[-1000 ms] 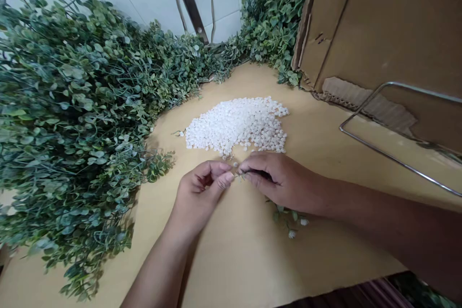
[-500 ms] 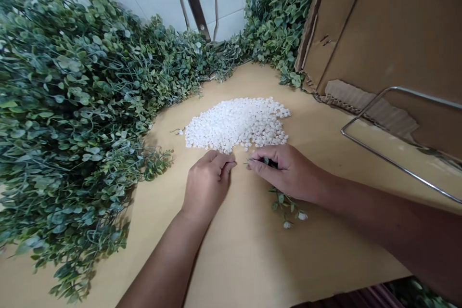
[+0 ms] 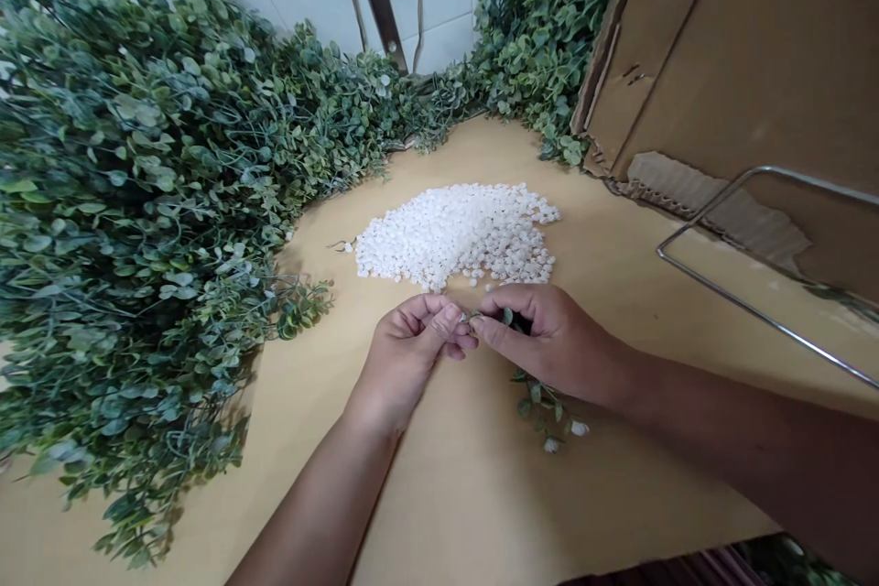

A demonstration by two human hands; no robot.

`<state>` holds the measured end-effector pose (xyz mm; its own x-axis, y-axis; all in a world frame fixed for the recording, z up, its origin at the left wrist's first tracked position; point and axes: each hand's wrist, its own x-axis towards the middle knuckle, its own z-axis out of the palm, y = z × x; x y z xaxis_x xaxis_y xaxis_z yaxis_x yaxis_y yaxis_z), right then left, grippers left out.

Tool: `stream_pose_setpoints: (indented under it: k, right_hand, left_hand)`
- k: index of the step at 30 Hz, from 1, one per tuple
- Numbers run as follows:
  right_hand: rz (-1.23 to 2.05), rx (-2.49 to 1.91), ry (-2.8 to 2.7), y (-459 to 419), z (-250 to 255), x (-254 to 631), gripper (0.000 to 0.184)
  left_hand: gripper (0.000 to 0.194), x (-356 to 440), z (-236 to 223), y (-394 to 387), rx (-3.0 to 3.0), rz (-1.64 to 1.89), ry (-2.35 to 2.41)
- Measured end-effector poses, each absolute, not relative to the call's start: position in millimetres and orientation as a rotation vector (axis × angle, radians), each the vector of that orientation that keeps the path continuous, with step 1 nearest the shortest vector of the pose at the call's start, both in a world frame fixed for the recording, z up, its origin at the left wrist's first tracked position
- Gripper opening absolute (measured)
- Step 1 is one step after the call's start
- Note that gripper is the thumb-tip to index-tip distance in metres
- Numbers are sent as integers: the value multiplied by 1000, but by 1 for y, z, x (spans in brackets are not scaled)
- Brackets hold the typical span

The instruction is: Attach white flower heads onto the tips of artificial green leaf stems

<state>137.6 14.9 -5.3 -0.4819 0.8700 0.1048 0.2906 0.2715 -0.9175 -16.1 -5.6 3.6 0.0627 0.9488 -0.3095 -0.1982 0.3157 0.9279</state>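
Observation:
My right hand [image 3: 559, 339] is closed in a pinch on an artificial leafy sprig [image 3: 537, 396]. The sprig hangs below the palm, and small white flowers [image 3: 579, 428] sit on its lower tips. One stem tip pokes out between the fingertips toward my left hand [image 3: 412, 343]. There, thumb and forefinger pinch a small white flower head [image 3: 463, 318], mostly covered by the fingers, against that tip. Just beyond both hands lies a heap of small white flower heads [image 3: 457, 233] on the tan tabletop [image 3: 439, 476].
Thick bunches of artificial greenery [image 3: 157, 174] cover the left side, with more foliage [image 3: 549, 27] at the back. A cardboard box [image 3: 742, 64] stands at the right behind a bent metal wire frame [image 3: 748, 293]. A tiny stemmed piece [image 3: 347, 246] lies left of the heap.
My left hand has drawn back from the heap's near edge and turned, bringing a small white flower head to the stem tip. My right hand stays nearly in place, still gripping the sprig.

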Motion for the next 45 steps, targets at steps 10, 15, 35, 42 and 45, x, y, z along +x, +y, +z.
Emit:
stream_pose_setpoints:
  k: [10, 15, 35, 42, 45]
  right_hand:
    - [1161, -1105, -1906, 16, -7, 139, 23]
    - [1126, -1070, -1899, 15, -5, 140, 24]
    - [958, -1003, -1960, 12, -2, 137, 21]
    - [947, -1004, -1952, 12, -3, 138, 21]
    - [924, -995, -1954, 12, -3, 138, 22]
  left_hand:
    - [25, -23, 7, -4, 771, 1003, 1133]
    - [32, -25, 9, -3, 713, 991, 1128]
    - [27, -21, 7, -2, 614, 1012, 1192]
    - [26, -20, 7, -2, 604, 1022, 1190]
    - [26, -19, 6, -3, 627, 1030, 1187]
